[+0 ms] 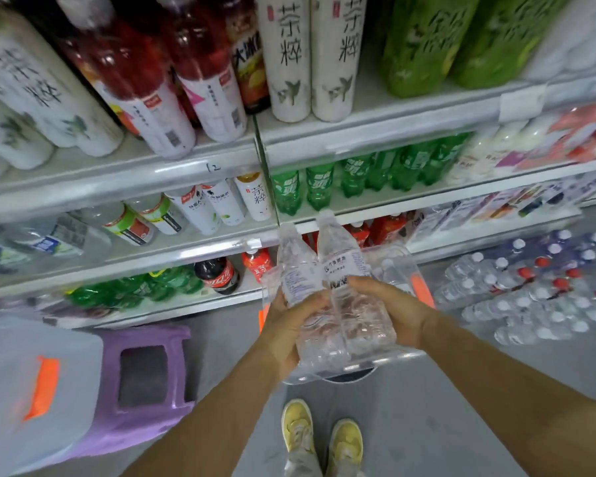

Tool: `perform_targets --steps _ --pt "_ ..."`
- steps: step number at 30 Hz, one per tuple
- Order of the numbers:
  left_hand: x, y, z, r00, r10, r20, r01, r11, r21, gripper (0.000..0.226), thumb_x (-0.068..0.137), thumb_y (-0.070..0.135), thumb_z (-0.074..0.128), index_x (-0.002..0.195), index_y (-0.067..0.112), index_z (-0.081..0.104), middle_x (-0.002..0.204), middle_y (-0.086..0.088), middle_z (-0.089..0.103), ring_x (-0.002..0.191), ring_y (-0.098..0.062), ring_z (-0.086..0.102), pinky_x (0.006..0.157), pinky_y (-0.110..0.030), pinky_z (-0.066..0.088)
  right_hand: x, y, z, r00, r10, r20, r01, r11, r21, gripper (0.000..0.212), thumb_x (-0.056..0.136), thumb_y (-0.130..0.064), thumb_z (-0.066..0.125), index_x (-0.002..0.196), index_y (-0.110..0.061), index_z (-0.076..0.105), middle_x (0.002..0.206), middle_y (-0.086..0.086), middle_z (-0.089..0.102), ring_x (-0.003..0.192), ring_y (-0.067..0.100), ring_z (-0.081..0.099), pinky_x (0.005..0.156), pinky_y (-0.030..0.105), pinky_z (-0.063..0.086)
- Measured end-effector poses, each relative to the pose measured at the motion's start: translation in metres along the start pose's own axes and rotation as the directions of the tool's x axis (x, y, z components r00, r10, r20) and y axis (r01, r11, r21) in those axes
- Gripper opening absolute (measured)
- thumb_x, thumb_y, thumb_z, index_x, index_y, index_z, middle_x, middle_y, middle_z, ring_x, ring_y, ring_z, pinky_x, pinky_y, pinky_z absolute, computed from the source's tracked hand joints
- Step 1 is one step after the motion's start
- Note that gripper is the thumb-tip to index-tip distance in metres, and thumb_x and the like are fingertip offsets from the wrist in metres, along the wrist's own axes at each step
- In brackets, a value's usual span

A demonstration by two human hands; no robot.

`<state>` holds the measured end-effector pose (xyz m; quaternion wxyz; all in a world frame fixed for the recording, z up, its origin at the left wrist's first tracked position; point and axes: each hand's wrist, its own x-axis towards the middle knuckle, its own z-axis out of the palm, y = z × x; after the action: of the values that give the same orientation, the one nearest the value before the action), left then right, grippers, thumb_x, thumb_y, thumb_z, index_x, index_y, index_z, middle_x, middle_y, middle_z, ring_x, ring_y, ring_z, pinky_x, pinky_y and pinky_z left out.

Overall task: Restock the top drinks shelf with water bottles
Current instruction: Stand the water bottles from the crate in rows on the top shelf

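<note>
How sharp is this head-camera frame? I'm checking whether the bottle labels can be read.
Head view: the left edge and right shelves smear with motion blur; shelf rails bow from wide-angle distortion. The two clear plastic water bottles, held between the left hand and right hand, are moderately sharp, yet their label print stays illegible. Large characters on the tall white tea bottles read clearly. Lighting is even and soft.
</note>
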<state>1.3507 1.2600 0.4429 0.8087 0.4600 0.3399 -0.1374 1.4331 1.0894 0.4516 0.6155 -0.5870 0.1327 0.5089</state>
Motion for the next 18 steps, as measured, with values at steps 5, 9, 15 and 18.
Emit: perform_targets --steps 5,9,15,18 --pt "-0.062 0.043 0.011 0.982 0.186 0.026 -0.187 0.980 0.067 0.073 0.059 0.014 0.089 0.125 0.025 0.058 0.111 -0.010 0.074 0.101 -0.031 0.072 0.080 -0.045 0.060 -0.037 -0.034 0.029 0.982 -0.188 -0.026 0.182 0.969 -0.165 0.127 0.028 -0.069 0.090 0.139 -0.020 0.053 0.143 0.005 0.052 0.134 0.029 0.046 0.113 0.054 0.036" --pt "-0.112 0.087 0.026 0.945 0.327 -0.002 -0.325 0.938 0.120 0.081 0.054 0.015 0.089 0.128 0.019 0.056 0.110 -0.012 0.074 0.102 -0.035 0.071 0.089 -0.054 0.056 -0.076 -0.065 0.055 0.939 -0.343 0.026 0.343 0.928 -0.143 0.115 0.031 -0.063 0.093 0.129 -0.015 0.060 0.136 0.014 0.057 0.127 0.035 0.053 0.110 0.056 0.039" --pt "-0.179 0.163 0.041 0.819 0.574 -0.010 -0.553 0.793 0.255 0.083 0.057 0.013 0.086 0.132 0.014 0.051 0.103 -0.004 0.077 0.092 -0.023 0.074 0.070 -0.030 0.060 -0.147 -0.129 0.108 0.838 -0.531 0.125 0.545 0.828 -0.135 0.120 0.035 -0.051 0.097 0.137 -0.009 0.050 0.117 0.011 0.072 0.105 0.029 0.070 0.084 0.040 0.057" --pt "-0.207 0.198 0.044 0.756 0.654 0.016 -0.635 0.726 0.264 0.070 0.069 0.003 0.085 0.130 0.015 0.053 0.098 -0.005 0.077 0.085 -0.022 0.075 0.062 -0.026 0.058 -0.181 -0.164 0.134 0.784 -0.598 0.168 0.620 0.771 -0.149 0.112 0.043 -0.037 0.091 0.140 -0.004 0.044 0.114 0.017 0.072 0.099 0.033 0.072 0.089 0.047 0.057"
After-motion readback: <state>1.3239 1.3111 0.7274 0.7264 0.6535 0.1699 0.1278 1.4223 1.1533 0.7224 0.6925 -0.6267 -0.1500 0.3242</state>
